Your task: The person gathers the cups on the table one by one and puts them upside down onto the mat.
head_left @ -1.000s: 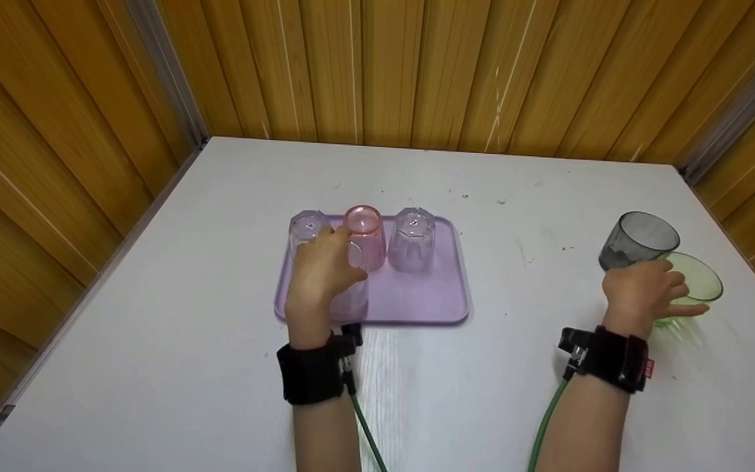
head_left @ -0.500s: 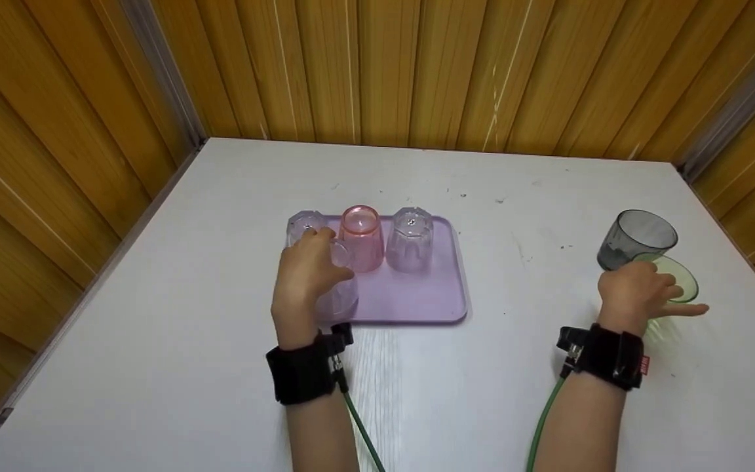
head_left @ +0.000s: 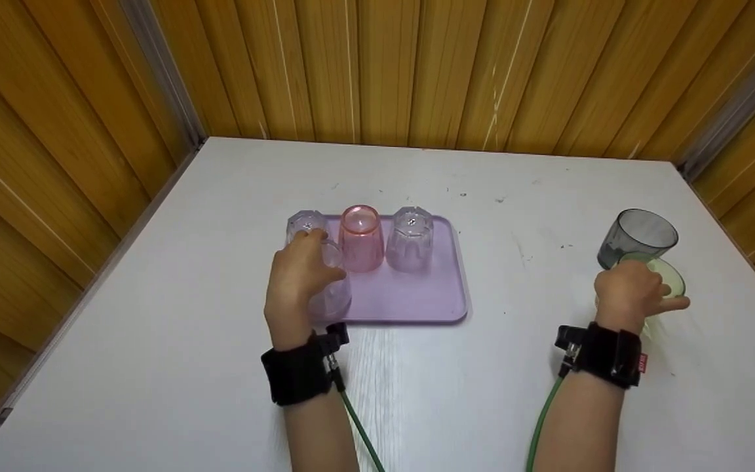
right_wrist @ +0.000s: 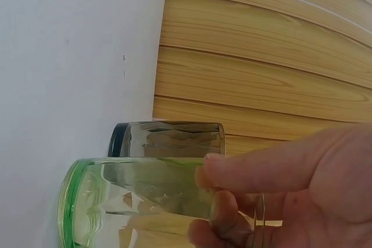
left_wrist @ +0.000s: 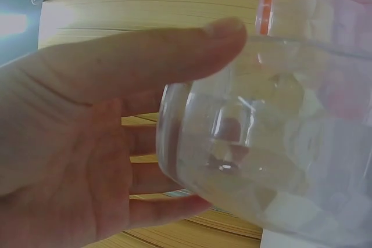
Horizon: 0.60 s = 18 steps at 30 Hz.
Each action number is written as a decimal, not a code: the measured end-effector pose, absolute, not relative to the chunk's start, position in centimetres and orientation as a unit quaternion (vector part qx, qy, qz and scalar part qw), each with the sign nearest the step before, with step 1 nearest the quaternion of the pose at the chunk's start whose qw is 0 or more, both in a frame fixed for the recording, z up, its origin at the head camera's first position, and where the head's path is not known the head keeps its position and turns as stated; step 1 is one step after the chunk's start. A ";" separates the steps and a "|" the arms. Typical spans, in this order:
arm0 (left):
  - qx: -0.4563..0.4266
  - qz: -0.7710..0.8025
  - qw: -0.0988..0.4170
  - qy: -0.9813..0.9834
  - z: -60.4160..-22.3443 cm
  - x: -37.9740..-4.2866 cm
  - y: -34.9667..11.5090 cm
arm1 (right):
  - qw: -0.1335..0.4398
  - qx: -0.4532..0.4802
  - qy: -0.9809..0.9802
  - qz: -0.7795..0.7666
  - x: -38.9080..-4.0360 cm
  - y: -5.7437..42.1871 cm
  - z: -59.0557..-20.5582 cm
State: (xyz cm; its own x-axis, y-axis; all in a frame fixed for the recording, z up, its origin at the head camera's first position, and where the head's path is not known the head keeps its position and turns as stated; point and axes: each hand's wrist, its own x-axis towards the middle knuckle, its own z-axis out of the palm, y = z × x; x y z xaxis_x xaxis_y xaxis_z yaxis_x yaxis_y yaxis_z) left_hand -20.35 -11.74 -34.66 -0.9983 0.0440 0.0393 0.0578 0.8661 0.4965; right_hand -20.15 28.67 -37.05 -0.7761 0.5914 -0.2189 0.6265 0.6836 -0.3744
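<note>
My left hand (head_left: 295, 275) holds an upside-down clear glass (head_left: 331, 298) at the front left of a purple tray (head_left: 410, 305). In the left wrist view, the thumb lies along the near side of that glass (left_wrist: 250, 143), and the other fingers pass behind its base end. On the right, my right hand (head_left: 626, 292) pinches the rim of an upright pale green glass (head_left: 674, 278). The right wrist view shows thumb and curled fingers at the rim of the green glass (right_wrist: 128, 201), its thick base close to the tabletop. Just behind it stands an upright grey glass (head_left: 646, 236).
Along the tray's back edge, a clear glass (head_left: 305, 221), a pink glass (head_left: 361, 249) and another clear glass (head_left: 411, 242) stand upside down. Wood-patterned panels (head_left: 384, 72) enclose the white table (head_left: 515, 367). A green cable (head_left: 358, 419) trails from each wrist strap.
My left hand has shifted left with the clear glass, toward the tray's left side. The right hand has drawn the green glass leftward, in front of the grey one.
</note>
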 end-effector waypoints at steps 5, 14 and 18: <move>-0.033 -0.268 0.018 -0.963 -35.0 -20.6 -11.7 | 0.052 0.319 0.922 -0.212 -20.2 28.5 -36.8; -0.023 -0.272 0.016 -0.962 -35.7 -21.2 -11.8 | 0.067 0.304 0.929 -0.201 -20.3 28.3 -36.7; -0.016 -0.279 0.019 -0.960 -36.0 -21.5 -12.0 | 0.064 0.303 0.928 -0.208 -20.4 28.2 -36.7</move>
State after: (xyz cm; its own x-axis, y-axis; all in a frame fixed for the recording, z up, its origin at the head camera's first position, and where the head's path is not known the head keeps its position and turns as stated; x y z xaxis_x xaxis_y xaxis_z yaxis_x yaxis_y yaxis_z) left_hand -21.45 -11.99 -36.00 -0.9988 0.0197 0.0452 0.0409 0.8438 0.5352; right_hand -20.35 28.19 -36.67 -0.8083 0.5359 -0.2440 0.5887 0.7299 -0.3473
